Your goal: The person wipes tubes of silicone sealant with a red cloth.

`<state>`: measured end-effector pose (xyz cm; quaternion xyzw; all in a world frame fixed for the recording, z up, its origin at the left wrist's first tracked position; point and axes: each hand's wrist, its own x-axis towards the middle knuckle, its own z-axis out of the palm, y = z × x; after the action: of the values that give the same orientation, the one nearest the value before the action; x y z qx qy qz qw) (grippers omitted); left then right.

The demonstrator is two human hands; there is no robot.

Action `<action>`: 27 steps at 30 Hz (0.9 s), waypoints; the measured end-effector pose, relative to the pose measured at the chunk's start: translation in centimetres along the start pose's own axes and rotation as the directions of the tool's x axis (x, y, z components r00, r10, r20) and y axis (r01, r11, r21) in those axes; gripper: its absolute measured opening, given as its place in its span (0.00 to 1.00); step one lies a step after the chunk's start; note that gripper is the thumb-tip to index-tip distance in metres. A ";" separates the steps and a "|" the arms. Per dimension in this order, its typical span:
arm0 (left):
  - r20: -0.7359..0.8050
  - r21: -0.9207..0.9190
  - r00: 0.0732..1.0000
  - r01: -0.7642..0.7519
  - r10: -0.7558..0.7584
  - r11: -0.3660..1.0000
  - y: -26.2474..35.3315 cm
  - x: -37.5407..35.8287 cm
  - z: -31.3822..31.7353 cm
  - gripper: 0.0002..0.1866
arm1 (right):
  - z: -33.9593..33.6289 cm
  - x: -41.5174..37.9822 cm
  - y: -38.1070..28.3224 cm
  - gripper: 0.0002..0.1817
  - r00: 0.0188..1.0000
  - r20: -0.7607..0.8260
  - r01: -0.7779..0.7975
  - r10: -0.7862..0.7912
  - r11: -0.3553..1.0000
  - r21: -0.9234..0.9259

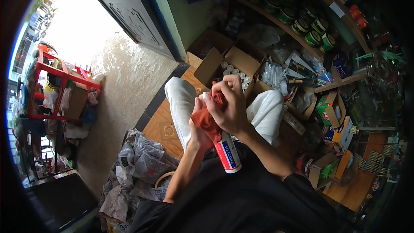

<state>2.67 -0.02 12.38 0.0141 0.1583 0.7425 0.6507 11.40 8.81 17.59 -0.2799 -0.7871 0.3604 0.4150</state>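
Observation:
In front of my lap I hold a silicone tube (227,153), white with red and blue print, its base pointing toward me. A red-brown cloth (208,123) wraps its upper part. My left hand (197,131) is closed around the cloth and tube from below. Over the top end, my right hand (230,105) is bent with its fingers pinching the cloth. A small white tip shows between the two hands. Beyond my knees stands an open cardboard box (243,58) with several white-topped tubes standing in it.
Crumpled plastic bags (148,157) lie at my left. Clear nozzles (274,75) are piled right of the box. Green tins (312,38) line the shelf above. A red rack (64,82) stands by the open door (138,17). Small boxes (338,133) crowd the right side.

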 end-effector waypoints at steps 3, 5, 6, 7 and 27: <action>0.121 -0.061 0.989 -0.082 0.089 0.995 1.5 1.4 -0.2 0.33 | 0.7 -0.5 -1.3 0.18 0.998 0.055 0.017 -0.015 0.999 -0.038; 0.173 -0.136 0.978 -0.091 0.115 0.986 3.5 2.4 0.8 0.32 | -0.3 -3.0 -2.2 0.16 0.971 0.236 -0.028 0.037 0.999 -0.041; 0.108 -0.162 0.966 -0.216 0.235 0.963 4.4 2.6 0.5 0.32 | -0.6 -4.4 -2.4 0.15 0.961 0.262 -0.103 0.092 0.994 0.030; 0.040 -0.181 0.935 -0.339 0.351 0.923 5.1 2.7 0.2 0.32 | -0.9 -5.5 -2.6 0.14 0.945 0.293 -0.180 0.144 0.979 0.099; -0.172 0.157 0.980 -0.071 0.098 0.985 -1.1 -1.7 0.8 0.29 | 1.2 0.5 0.5 0.12 0.969 0.065 -0.241 0.237 0.969 0.056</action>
<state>4.12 -1.34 13.20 0.0030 0.2710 0.7537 0.5988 10.22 9.06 16.89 -0.3491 -0.7474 0.4404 0.3543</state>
